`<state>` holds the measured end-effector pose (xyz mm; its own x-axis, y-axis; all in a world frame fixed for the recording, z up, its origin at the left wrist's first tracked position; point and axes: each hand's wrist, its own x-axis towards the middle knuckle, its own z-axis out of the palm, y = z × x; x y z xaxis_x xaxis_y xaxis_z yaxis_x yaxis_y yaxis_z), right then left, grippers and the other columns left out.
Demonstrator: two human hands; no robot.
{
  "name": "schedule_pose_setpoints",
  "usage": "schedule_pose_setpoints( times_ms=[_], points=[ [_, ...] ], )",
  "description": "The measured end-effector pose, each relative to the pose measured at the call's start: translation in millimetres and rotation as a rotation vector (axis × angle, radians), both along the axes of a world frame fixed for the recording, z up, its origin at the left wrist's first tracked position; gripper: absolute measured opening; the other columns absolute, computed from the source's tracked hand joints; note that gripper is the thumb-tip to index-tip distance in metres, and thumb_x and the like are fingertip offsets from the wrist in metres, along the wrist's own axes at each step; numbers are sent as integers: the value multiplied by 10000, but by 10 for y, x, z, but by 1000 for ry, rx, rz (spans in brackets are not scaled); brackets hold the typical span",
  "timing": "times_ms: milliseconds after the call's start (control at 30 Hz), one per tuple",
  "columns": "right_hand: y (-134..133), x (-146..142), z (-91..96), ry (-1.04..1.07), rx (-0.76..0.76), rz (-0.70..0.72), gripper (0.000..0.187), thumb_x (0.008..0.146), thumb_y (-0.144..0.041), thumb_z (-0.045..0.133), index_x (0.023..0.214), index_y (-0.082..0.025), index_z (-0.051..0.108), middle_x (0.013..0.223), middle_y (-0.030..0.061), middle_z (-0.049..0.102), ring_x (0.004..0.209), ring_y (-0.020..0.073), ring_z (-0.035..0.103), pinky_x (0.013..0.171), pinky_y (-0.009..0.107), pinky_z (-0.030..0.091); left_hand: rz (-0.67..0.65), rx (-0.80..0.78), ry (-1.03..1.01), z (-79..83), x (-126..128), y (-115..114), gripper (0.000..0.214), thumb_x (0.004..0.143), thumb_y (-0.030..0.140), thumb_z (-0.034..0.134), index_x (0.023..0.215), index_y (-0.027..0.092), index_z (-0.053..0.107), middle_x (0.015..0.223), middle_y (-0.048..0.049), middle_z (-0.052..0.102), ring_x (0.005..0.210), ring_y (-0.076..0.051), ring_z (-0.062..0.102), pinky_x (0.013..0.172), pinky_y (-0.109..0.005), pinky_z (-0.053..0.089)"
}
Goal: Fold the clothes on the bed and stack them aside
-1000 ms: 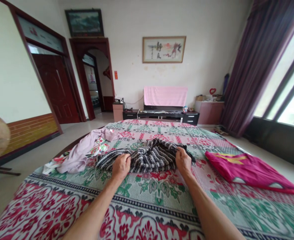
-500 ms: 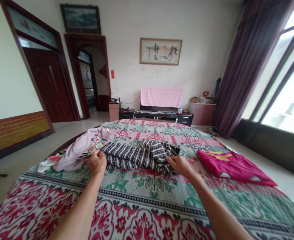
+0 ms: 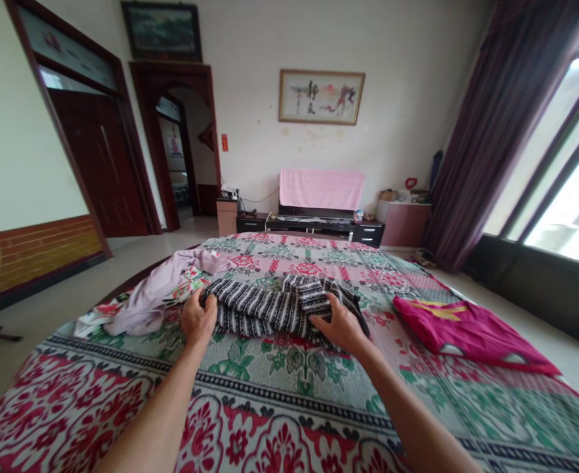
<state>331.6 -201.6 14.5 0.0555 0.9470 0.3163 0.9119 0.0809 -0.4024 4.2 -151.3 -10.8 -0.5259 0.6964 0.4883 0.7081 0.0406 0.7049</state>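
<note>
A black-and-white striped garment [image 3: 270,307] lies bunched on the bed's flowered cover [image 3: 289,387]. My left hand [image 3: 198,318] grips the garment's left end, fingers curled over the edge. On the garment's right part rests my right hand [image 3: 337,325], its fingers closed on a fold of the cloth. Both forearms reach in from the bottom of the picture.
A pale lilac garment [image 3: 156,295] lies crumpled to the left of the striped one. A folded magenta garment [image 3: 467,332] sits on the bed's right side. Beyond the bed stand a low TV cabinet with a pink cloth [image 3: 321,189], dark doors at left, and curtains at right.
The garment has been spread out sideways and then gathered again. My left hand went left along it; my right hand slid down and onto its right fold.
</note>
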Motion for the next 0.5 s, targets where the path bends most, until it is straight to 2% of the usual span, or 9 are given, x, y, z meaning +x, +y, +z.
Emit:
schedule_pose_setpoints(
  times_ms=[67,200,333,500],
  points=[
    [-53,-132,-81,-46,58,81,668,780,-356,572,1364,-89,386,1139,163,640,1079,281,580,938,398,393,-28,6,-9,20,12,-3,528,839,412,426,1232,98,585,1193,-174,633,1128,-297,569,997,-395,410],
    [-174,-281,-184,-75,176,339,500,797,-148,472,1296,-117,468,1119,124,640,1025,213,585,919,333,405,-80,23,13,20,26,2,550,823,415,453,1261,101,560,1237,-175,612,1144,-308,560,994,-407,411],
    [-262,-318,-135,-75,275,432,333,797,-110,437,1087,-153,595,935,78,657,874,188,592,831,309,417,-72,-3,52,-27,8,30,502,783,331,458,1206,97,596,1188,-170,640,1107,-304,580,979,-398,419],
    [-385,-439,-32,-101,334,615,208,721,-111,483,873,-162,614,746,36,633,701,158,559,766,291,406,-55,-35,85,-66,-17,57,449,747,289,449,1095,93,652,1083,-170,679,1030,-302,610,930,-387,445]
  ],
)
